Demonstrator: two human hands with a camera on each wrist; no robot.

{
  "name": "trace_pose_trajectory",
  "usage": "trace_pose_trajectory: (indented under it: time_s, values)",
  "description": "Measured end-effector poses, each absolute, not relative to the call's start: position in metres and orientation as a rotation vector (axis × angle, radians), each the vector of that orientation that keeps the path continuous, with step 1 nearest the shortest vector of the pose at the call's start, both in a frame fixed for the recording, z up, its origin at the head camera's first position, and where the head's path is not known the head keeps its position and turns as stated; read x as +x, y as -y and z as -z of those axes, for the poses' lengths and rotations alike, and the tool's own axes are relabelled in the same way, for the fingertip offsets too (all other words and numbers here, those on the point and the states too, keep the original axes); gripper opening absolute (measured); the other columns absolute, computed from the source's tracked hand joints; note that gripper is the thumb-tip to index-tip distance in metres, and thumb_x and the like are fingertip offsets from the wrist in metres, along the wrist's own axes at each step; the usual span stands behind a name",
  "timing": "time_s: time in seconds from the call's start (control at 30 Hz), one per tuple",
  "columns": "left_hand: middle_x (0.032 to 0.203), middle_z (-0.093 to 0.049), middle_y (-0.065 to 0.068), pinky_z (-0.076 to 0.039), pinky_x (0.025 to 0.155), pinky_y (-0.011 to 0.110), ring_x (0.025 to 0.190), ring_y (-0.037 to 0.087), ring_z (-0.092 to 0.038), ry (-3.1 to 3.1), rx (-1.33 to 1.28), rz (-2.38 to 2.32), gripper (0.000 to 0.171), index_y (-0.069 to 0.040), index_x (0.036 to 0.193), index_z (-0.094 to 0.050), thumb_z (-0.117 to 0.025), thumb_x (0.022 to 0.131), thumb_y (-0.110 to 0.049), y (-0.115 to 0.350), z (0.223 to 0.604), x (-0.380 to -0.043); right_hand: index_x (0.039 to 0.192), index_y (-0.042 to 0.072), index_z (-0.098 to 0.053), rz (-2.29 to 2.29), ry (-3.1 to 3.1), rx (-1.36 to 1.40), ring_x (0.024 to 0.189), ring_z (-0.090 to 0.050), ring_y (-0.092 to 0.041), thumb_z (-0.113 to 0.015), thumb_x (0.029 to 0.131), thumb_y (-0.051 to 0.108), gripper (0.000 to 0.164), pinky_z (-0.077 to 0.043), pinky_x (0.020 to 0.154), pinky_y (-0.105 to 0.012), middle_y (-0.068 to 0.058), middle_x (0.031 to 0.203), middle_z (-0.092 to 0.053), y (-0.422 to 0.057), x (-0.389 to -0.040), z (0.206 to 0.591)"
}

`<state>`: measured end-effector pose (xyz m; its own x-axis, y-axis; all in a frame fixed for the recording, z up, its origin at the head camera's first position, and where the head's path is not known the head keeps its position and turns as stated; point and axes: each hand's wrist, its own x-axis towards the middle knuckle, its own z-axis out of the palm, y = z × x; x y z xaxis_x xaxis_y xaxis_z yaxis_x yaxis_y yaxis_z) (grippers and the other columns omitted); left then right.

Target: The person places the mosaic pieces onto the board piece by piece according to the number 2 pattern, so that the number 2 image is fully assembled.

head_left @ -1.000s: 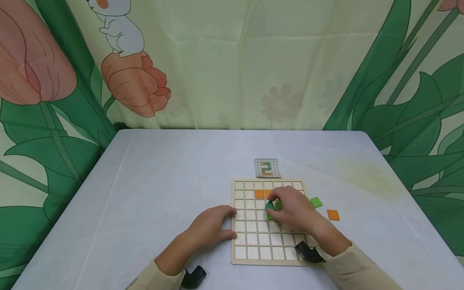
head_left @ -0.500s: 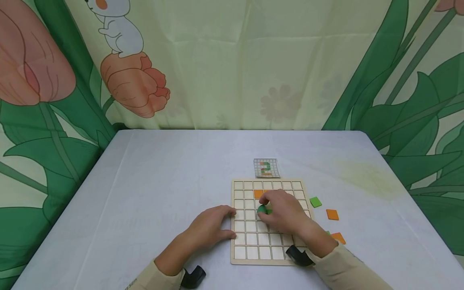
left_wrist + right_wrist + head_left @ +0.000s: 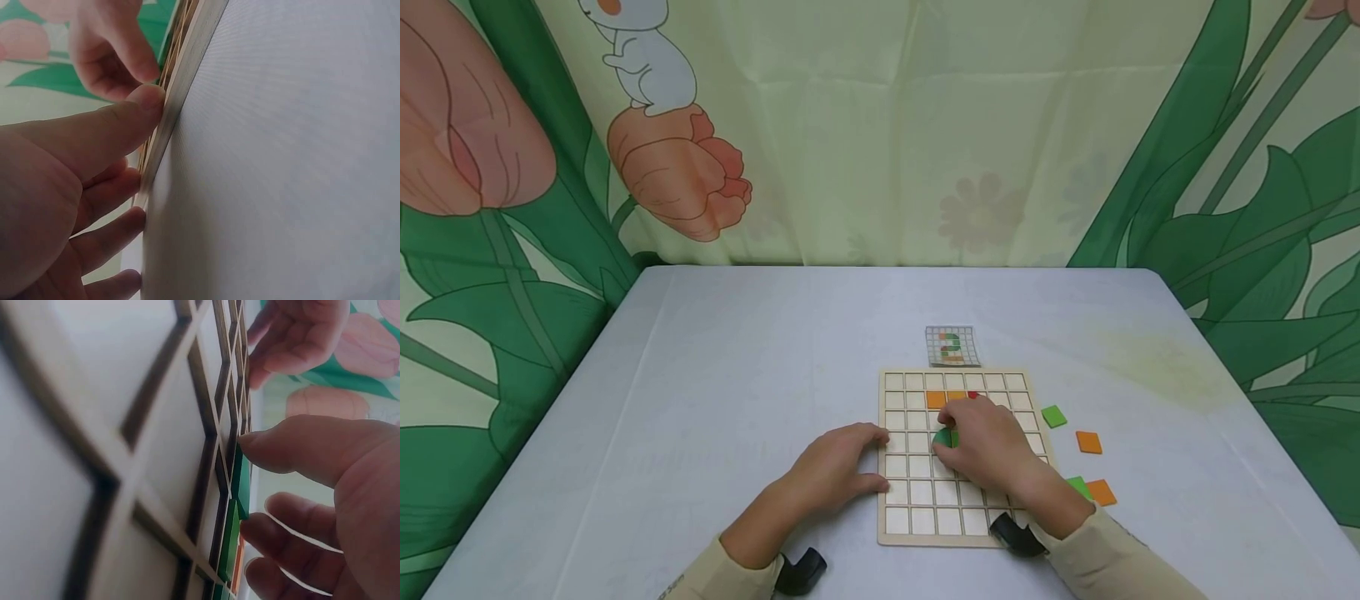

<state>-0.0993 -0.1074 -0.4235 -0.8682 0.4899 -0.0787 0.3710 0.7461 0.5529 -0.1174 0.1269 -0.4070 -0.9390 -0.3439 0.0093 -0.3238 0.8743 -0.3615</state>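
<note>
A wooden grid board (image 3: 922, 493) lies on the white table. My right hand (image 3: 988, 442) is over its middle and pinches a dark green tile with a rounded edge (image 3: 940, 437) between thumb and fingertips, at a cell. In the right wrist view the dark green tile (image 3: 240, 472) sits in the grid beside a light green tile (image 3: 230, 540). Two orange tiles (image 3: 936, 400) and a red tile (image 3: 973, 395) fill cells in an upper row; my right hand hides cells nearby. My left hand (image 3: 838, 462) rests against the board's left edge, thumb and fingers spread and fairly straight.
Beyond the board lies a small pattern card (image 3: 952, 347) with a coloured grid. Loose tiles lie to the right: a green tile (image 3: 1054, 417), an orange tile (image 3: 1088, 442), and another green tile (image 3: 1079, 487) touching an orange tile (image 3: 1102, 492). A printed curtain (image 3: 880, 133) hangs behind the table.
My right hand has shifted left with the dark green tile, to a cell left of a green one, and then stays there. Loose tiles at lower right come into view. My left hand has not moved.
</note>
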Motion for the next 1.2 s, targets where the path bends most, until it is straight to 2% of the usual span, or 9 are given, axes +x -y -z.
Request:
trace_pose_trajectory:
  time_s: [0.6,0.83,1.2]
  values:
    - [0.124,-0.065,0.002,-0.047,0.102,0.040,0.121,0.022,-0.059,-2.727,0.686,-0.808,0.053,-0.007,0.126,-0.063,-0.084,0.082,-0.027,0.1074,0.4246,-0.0993,0.097,0.016,-0.073,0.630,-2.964,-0.645,0.089,-0.059,-0.017,-0.079,0.084,0.017,0.014,-0.049,0.079,-0.040,0.008,0.095,-0.070,-0.1316,-0.1148,0.4068]
    - [0.125,-0.065,0.003,-0.047,0.103,0.041,0.121,0.022,-0.058,-2.721,0.666,-0.818,0.053,-0.007,0.126,-0.063,-0.085,0.082,-0.027,0.1068,0.4249,-0.0995,0.091,0.017,-0.075,0.642,-2.943,-0.716,0.079,-0.053,-0.012,-0.079,0.084,0.014,0.009,-0.044,0.072,-0.035,0.011,0.086,-0.069,-0.1341,-0.1167,0.4094]
    - [0.125,-0.065,0.002,-0.047,0.103,0.040,0.122,0.022,-0.058,-2.721,0.658,-0.810,0.053,-0.008,0.126,-0.063,-0.085,0.082,-0.027,0.1065,0.4249,-0.0997,0.089,0.019,-0.074,0.635,-2.948,-0.690,0.078,-0.050,-0.012,-0.081,0.084,0.014,0.010,-0.043,0.074,-0.037,0.012,0.086,-0.069,-0.1361,-0.1159,0.4122]
